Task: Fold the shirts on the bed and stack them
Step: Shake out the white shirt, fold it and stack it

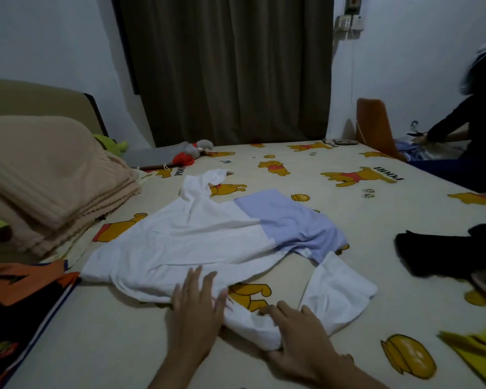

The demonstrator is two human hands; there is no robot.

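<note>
A white shirt with a pale blue panel lies spread and partly rumpled in the middle of the bed. My left hand lies flat with straight fingers on the shirt's near hem. My right hand rests on a bunched white fold of the same shirt, thumb tucked under its edge, next to one white sleeve. A black garment lies at the right. An orange and black garment lies at the left edge.
A folded beige blanket sits at the left by green plush toys. A grey and red toy lies near the dark curtain. Another person in dark clothes sits at the far right. A yellow cloth is at the lower right.
</note>
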